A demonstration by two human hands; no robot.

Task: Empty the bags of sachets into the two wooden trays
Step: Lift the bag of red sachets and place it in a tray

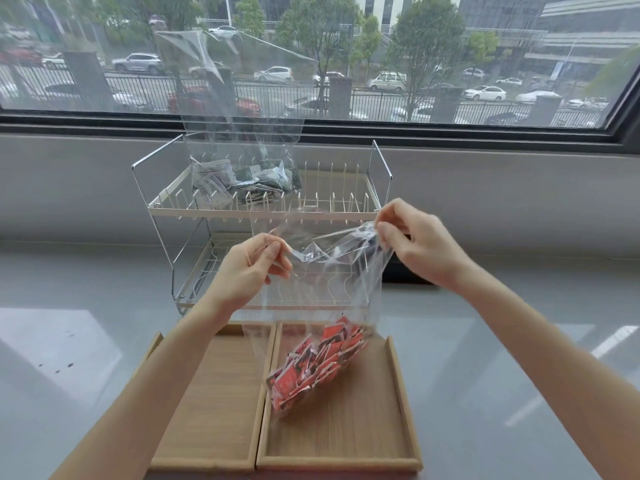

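Two shallow wooden trays lie side by side on the counter: the left tray (214, 403) and the right tray (346, 441). A clear plastic bag (332, 285) hangs upright over the right tray, its bottom full of red sachets (315, 365) resting on that tray. My left hand (249, 271) pinches the bag's top left edge. My right hand (419, 244) pinches the top right edge, and the mouth is pulled apart between them. A second clear bag (239, 147) with grey and dark green sachets (242, 183) stands on the rack's upper shelf.
A two-tier wire rack (377, 188) stands behind the trays against the wall under a wide window (450, 64). The grey counter (86, 341) spreads left and right of the trays. Both forearms reach over the trays.
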